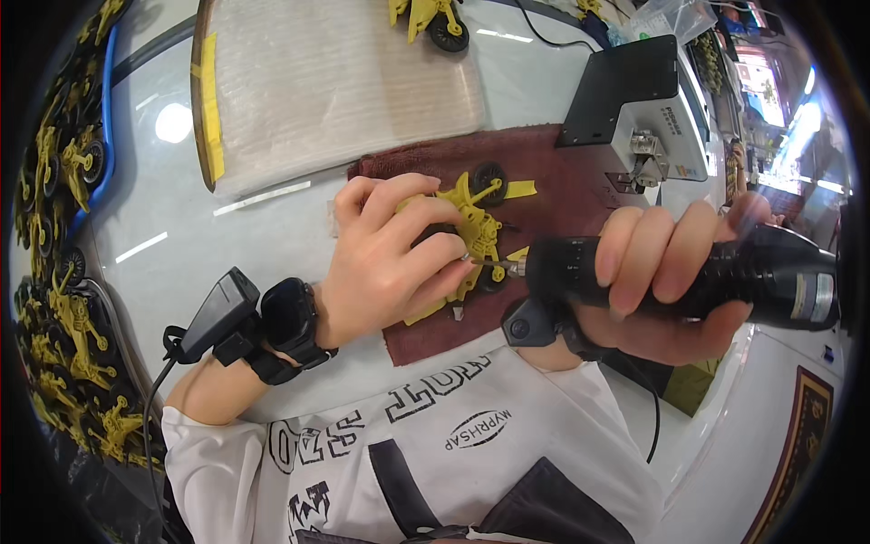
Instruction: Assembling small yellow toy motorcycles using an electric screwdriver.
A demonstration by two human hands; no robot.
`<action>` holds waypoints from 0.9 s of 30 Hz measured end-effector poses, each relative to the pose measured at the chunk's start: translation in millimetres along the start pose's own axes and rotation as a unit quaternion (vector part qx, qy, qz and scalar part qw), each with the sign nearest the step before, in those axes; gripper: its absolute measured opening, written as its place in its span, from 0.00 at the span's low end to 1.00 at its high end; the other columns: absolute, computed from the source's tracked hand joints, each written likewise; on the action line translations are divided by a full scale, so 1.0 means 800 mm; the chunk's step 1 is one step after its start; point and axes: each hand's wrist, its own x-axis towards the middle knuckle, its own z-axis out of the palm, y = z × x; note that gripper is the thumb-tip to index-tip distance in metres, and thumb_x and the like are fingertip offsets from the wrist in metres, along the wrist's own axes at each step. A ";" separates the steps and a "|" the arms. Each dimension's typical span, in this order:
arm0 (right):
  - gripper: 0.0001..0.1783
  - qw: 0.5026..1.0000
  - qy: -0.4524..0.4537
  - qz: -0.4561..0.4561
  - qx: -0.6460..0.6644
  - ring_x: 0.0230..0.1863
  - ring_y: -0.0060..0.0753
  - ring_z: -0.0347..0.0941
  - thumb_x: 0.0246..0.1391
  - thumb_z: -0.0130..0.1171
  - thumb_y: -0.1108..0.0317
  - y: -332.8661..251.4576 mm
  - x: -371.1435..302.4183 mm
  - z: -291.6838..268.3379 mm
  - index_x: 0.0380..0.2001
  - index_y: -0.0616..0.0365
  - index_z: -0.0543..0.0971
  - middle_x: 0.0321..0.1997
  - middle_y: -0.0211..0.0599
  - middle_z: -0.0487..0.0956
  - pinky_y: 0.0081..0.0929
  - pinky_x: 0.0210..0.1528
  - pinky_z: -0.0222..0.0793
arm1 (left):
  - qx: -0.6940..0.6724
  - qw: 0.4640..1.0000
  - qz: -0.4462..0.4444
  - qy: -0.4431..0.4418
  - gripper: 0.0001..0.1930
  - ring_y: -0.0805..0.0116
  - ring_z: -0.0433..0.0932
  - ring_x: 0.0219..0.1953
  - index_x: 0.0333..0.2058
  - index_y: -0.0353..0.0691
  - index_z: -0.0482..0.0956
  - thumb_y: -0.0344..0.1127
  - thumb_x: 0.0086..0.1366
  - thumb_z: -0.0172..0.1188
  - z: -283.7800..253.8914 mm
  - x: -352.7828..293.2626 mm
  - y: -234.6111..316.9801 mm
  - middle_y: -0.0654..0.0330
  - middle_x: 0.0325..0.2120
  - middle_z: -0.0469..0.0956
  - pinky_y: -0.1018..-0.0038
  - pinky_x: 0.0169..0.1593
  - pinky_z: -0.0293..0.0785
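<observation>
My left hand grips a yellow plastic toy vehicle with black wheels, holding it down on a dark red cloth. My right hand is wrapped around a black electric screwdriver lying horizontal, its metal bit touching the toy's side just by my left fingertips. A black watch and a black clip-on device sit on my left wrist.
A ribbed beige board with a yellow taped edge lies at the back. A grey and black box-shaped machine stands behind the cloth at right. Several more yellow toys fill a bin at left; one more yellow toy sits at the top.
</observation>
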 end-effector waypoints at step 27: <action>0.34 1.000 -0.008 0.005 -0.024 0.17 0.28 0.64 0.58 0.45 0.55 0.002 -0.006 0.000 0.60 0.67 0.51 0.24 0.35 0.66 0.29 0.22 0.63 | -0.014 1.000 0.012 -0.017 0.13 0.60 0.70 0.44 0.26 0.45 0.75 0.31 0.39 0.67 -0.001 0.000 0.001 0.63 0.36 0.73 0.63 0.44 0.57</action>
